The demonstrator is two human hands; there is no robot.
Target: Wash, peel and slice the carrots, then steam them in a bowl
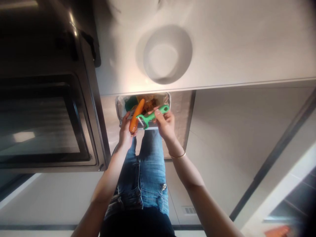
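Observation:
My left hand [126,131] grips an orange carrot [137,115] near its thick lower end, and the carrot slants up to the right. In my right hand [165,124] is a green peeler [155,115], held by its handle. The peeler's head with its pale blade sits right beside the carrot; whether the blade touches the skin I cannot tell. Below both hands is a lined waste bin [118,113], with scraps inside that are partly hidden by the carrot and peeler.
A white bowl [168,54] stands on the pale countertop [247,42], whose front edge runs just beyond my hands. To the left is a dark oven [49,121] with a glass door. Pale cabinet fronts [227,131] lie on the right.

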